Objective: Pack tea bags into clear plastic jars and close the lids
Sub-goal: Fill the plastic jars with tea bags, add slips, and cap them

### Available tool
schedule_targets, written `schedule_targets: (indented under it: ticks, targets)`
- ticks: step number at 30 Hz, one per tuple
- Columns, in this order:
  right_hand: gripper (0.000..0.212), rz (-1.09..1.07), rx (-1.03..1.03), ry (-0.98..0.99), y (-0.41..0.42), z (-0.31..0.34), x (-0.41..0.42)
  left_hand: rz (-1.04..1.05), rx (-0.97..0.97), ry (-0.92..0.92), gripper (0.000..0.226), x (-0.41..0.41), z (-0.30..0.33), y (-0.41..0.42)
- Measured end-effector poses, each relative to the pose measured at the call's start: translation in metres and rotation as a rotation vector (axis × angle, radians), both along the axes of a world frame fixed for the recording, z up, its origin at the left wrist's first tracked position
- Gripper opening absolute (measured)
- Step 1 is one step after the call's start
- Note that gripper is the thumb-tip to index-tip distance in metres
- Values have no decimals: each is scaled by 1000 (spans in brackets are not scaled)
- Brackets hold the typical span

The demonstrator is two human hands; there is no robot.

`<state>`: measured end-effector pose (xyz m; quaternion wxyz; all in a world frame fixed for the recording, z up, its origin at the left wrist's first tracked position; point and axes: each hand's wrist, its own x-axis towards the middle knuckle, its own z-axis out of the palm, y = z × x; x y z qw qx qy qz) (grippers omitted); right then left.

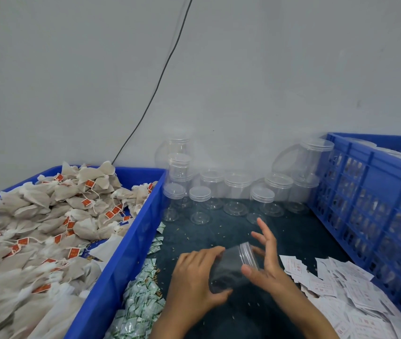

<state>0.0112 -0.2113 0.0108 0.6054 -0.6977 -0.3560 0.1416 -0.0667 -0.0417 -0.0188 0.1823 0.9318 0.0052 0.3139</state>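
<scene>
Holding a clear jar (233, 270) on its side above the dark tabletop (219, 236), your left hand (195, 277) is wrapped round the jar's base end, fingers over the top and thumb underneath. Your right hand (265, 260) is at the mouth end — fingers spread and mostly straight, the palm near the threaded rim, thumb touching the jar's side; nothing is clamped in it. The jar looks dark through its wall; whether it holds anything you cannot tell from here.

To your left a blue tray (126, 243) is heaped with tea bags (48, 216), beige pouches with red tags on strings. Between that tray and your left arm lies a strip of small green-and-white sachets (143, 297). To your right, white paper slips (341, 287) with red print are scattered just beside a blue slatted crate (365, 192).

At the back, against the grey wall (268, 69), stand lidded empty jars (236, 192) — some stacked two high. A black cable (160, 79) runs down the wall behind the tray.
</scene>
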Motion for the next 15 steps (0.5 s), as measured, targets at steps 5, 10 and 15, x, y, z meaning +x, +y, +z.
schedule_targets:
  ticks: [5, 10, 15]
  targets:
    - [61, -141, -44, -55, 9, -6, -3, 42, 120, -80, 72, 3, -3, 3]
    - [65, -42, 25, 14, 3, -4, -1, 58, 107, -84, 73, 2, -3, 5]
    - [46, -129, 35, 38, 8, -7, -3, 49, 88, -41, 74, 1, -4, 5]
